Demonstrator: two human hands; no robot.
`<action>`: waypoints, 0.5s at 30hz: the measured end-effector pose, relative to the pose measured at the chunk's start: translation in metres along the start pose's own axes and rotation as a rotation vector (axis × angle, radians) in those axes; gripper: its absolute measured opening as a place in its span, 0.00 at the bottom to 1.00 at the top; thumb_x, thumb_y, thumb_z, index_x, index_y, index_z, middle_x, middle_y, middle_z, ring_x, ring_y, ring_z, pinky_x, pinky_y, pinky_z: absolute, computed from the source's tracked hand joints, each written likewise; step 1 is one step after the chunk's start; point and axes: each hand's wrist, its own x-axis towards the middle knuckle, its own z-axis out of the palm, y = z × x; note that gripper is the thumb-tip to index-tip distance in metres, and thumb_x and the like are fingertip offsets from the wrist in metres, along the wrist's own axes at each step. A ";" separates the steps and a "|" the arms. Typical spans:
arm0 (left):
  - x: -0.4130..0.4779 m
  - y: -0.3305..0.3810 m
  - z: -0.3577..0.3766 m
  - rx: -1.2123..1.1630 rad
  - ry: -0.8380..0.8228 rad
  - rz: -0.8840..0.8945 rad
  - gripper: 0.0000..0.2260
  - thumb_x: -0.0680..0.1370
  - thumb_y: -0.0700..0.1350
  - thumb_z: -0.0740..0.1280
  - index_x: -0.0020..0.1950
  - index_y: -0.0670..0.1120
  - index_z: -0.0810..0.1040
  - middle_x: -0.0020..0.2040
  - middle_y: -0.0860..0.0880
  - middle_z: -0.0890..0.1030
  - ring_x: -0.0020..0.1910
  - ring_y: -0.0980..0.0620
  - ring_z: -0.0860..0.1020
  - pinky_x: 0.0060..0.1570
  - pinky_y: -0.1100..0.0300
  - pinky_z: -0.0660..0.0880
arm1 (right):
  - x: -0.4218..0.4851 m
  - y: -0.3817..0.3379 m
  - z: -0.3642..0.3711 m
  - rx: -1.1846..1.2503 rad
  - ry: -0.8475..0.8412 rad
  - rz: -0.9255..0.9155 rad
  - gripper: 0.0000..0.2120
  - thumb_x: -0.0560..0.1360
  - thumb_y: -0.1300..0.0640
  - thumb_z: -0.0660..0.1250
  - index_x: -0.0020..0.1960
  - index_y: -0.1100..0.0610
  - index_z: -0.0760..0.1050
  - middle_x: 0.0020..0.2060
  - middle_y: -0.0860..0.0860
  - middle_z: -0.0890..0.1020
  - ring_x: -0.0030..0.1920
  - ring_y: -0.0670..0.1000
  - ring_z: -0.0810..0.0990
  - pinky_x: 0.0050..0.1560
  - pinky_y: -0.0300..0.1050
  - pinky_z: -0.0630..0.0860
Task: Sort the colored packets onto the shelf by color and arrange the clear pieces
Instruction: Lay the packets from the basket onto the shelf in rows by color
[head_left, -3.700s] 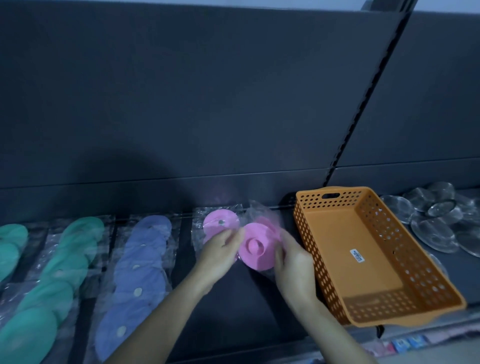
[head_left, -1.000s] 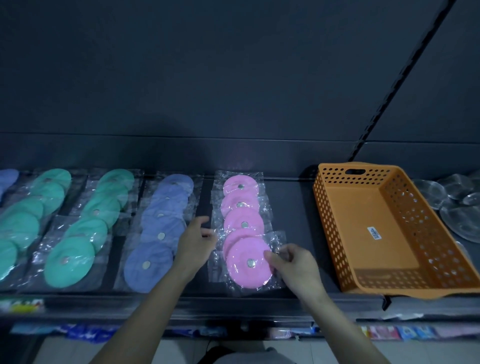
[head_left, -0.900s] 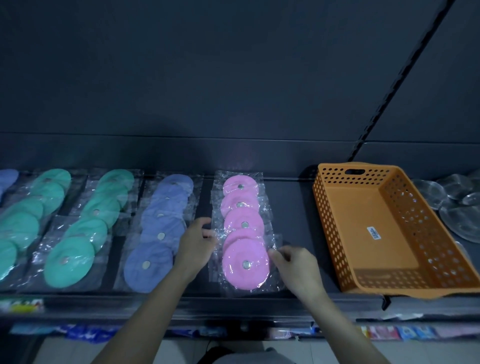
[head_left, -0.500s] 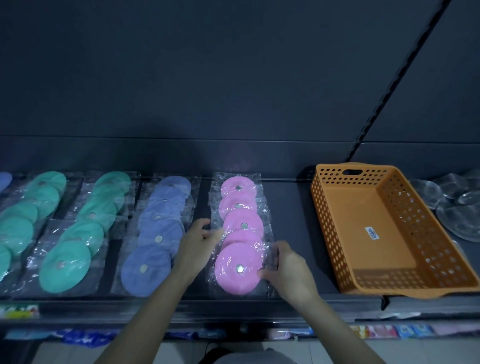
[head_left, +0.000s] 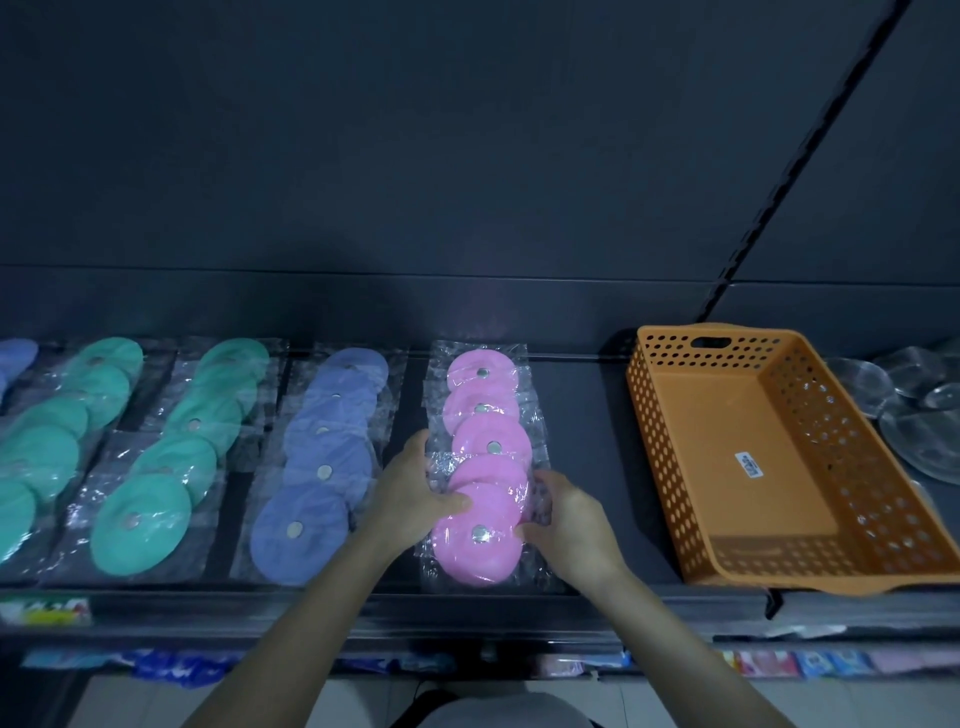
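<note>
Several pink disc packets in clear wrap lie in an overlapping row (head_left: 485, 410) on the dark shelf (head_left: 576, 457). The front pink packet (head_left: 478, 540) sits between my hands. My left hand (head_left: 410, 493) holds its left edge, thumb lying on the disc. My right hand (head_left: 566, 525) grips its right edge with curled fingers. Left of it run a blue packet row (head_left: 322, 467) and two green packet rows (head_left: 176, 462) (head_left: 47, 447). Clear round pieces (head_left: 914, 410) are piled at the far right.
An empty orange perforated basket (head_left: 670, 467) stands on the shelf right of the pink row, between it and the clear pieces. The shelf's front lip (head_left: 311, 608) runs below the packets. A dark back panel rises behind. Coloured goods show on a lower shelf (head_left: 779, 662).
Both hands have closed in on the front pink packet and nudged it leftward, into line with the pink row. My left thumb now lies on the disc.
</note>
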 end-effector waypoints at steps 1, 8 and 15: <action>0.001 0.000 -0.001 0.016 0.006 0.007 0.45 0.67 0.47 0.77 0.76 0.48 0.54 0.66 0.45 0.70 0.61 0.48 0.73 0.62 0.50 0.71 | -0.001 -0.001 0.000 -0.007 -0.001 -0.008 0.24 0.68 0.61 0.72 0.63 0.54 0.71 0.37 0.45 0.77 0.43 0.49 0.77 0.46 0.44 0.75; -0.002 -0.008 -0.007 0.086 0.134 0.113 0.37 0.71 0.50 0.73 0.74 0.45 0.59 0.67 0.45 0.68 0.64 0.48 0.69 0.64 0.53 0.68 | -0.001 0.004 0.001 0.025 0.052 -0.022 0.16 0.71 0.59 0.71 0.58 0.54 0.75 0.34 0.44 0.77 0.39 0.48 0.77 0.39 0.39 0.70; -0.006 -0.003 -0.015 0.218 0.006 0.404 0.22 0.70 0.60 0.62 0.57 0.49 0.79 0.52 0.51 0.78 0.53 0.54 0.72 0.54 0.62 0.66 | 0.001 0.008 -0.002 0.180 0.140 -0.116 0.10 0.69 0.69 0.70 0.34 0.57 0.74 0.30 0.46 0.79 0.31 0.41 0.73 0.34 0.29 0.68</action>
